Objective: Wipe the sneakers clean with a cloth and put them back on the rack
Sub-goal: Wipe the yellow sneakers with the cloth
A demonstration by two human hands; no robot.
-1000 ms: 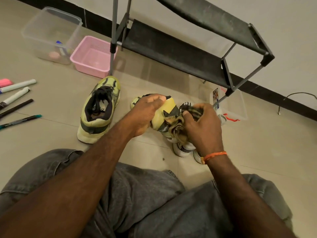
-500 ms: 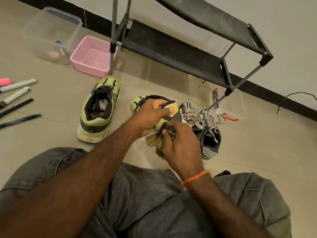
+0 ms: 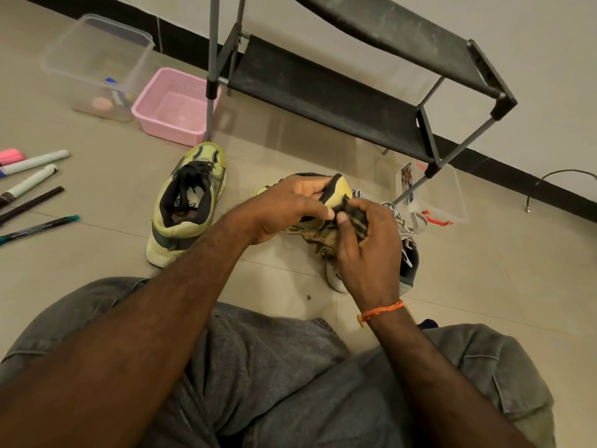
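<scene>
Wiping is under way on the yellow sneaker point(image 3: 336, 192), which the left hand point(image 3: 287, 208) grips at the heel collar, fingers curled over the dark rim and thumb underneath, lifting it just above the floor point(image 3: 97, 253). Its long axis runs away from the person toward the left, toe end peeking out beyond the left knuckles, heel end nearest the right hand point(image 3: 365, 250). That right hand bunches the plaid cloth point(image 3: 326, 237) between curled fingers and thumb and presses it against the heel and lower side of the shoe, so cloth and shoe touch directly to the left of the right fingers. The matching sneaker point(image 3: 187, 202) stands upright on the floor to the left, well apart from both hands, toe pointing at the rack point(image 3: 323, 101). A grey-and-white pair point(image 3: 407, 247) lies partly hidden behind the right hand. The rack's lower shelf sits beyond the held shoe, so returning it would likely mean a forward reach by the left hand, which already carries it; wiping seems unfinished, with the second yellow shoe apparently waiting.
</scene>
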